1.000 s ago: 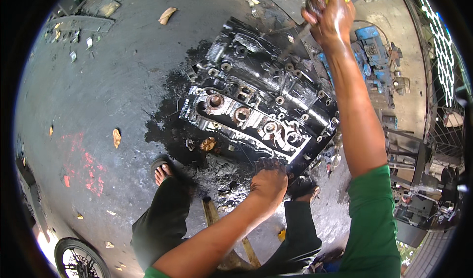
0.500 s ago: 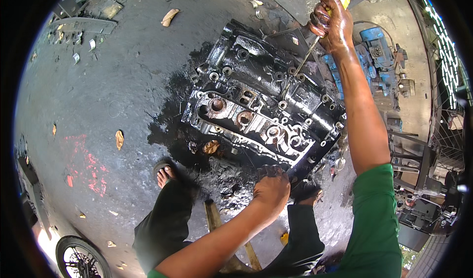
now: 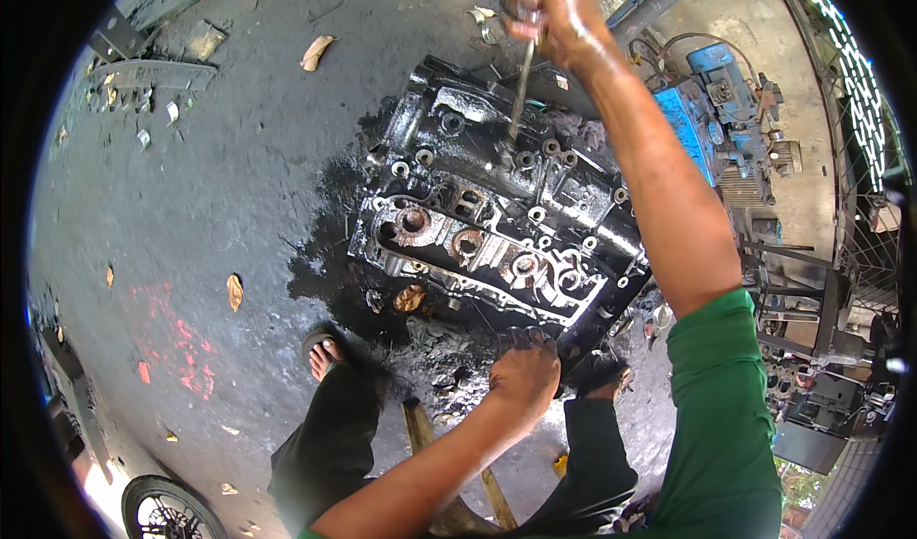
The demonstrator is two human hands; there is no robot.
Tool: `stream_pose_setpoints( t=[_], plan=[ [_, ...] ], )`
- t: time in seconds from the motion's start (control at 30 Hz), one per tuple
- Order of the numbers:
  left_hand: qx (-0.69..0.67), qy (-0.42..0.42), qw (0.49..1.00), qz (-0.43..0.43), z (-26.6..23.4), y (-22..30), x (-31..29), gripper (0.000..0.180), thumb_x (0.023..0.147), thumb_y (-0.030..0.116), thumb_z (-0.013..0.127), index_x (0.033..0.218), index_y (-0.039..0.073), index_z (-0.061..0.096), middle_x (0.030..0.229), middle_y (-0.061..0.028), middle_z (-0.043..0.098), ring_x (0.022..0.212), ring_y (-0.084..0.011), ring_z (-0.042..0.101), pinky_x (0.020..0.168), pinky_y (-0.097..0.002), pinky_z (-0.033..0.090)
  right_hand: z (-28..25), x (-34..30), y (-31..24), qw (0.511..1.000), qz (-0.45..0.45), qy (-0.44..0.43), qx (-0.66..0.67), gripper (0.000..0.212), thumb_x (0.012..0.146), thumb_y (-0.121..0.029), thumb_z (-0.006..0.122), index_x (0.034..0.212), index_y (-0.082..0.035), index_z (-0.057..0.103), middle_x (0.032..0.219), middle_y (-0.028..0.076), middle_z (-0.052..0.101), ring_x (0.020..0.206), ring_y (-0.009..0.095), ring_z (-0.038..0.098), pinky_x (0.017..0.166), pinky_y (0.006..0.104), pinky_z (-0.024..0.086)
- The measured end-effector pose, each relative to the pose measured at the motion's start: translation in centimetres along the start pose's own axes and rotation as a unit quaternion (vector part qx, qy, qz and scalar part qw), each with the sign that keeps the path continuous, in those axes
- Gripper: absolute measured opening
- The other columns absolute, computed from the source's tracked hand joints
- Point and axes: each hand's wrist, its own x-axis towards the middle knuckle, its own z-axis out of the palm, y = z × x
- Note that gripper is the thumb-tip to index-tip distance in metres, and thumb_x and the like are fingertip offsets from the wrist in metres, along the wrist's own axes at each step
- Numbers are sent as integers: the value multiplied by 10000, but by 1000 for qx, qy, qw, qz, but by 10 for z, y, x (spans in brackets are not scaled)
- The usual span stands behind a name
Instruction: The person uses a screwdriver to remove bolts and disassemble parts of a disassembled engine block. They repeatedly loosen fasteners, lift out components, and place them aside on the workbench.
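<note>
A black, oil-wet engine block (image 3: 468, 171) lies on the floor in front of me, its bare-metal rim and round openings facing up. High above its far side, my right hand (image 3: 549, 13) is wrapped round the yellow handle of a long screwdriver (image 3: 524, 85). The shaft slants down to the block's dark upper face, where the tip is hard to make out. Down at the near edge, my left hand (image 3: 525, 372) is closed against the block, the blackened fingers curled and partly lost against the dark metal.
Dark oil stains spread on the floor left of the block, with dry leaves (image 3: 235, 292) scattered about. My sandalled left foot (image 3: 326, 356) stands nearby. Blue machinery (image 3: 721, 109) stands to the right, a metal frame (image 3: 793, 295) below it. A wheel (image 3: 167, 510) shows at the lower left.
My right hand and the screwdriver have moved left and farther away, the tip shifting up-left over the block. The left hand keeps its place at the near edge.
</note>
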Motion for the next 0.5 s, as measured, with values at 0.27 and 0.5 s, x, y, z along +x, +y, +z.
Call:
stream_pose_setpoints(
  t=[0.27, 0.5],
  plan=[
    [-37, -48, 998, -5, -2, 2, -4, 408, 844, 111, 564, 1229, -23, 575, 1097, -215, 651, 956, -339, 688, 650, -368, 587, -15, -14, -15, 992, -115, 32, 34, 288, 928, -307, 528, 711, -138, 445, 486, -18, 326, 351, 115, 280, 332, 285, 242],
    [59, 32, 997, 48, 10, 2, -8, 427, 869, 105, 519, 1272, -37, 541, 1170, -237, 619, 1031, -387, 655, 864, -410, 553, -46, -86, -14, 988, -130, 62, 47, 265, 893, -304, 614, 778, -108, 476, 512, 19, 395, 357, 134, 337, 335, 307, 288]
  ],
)
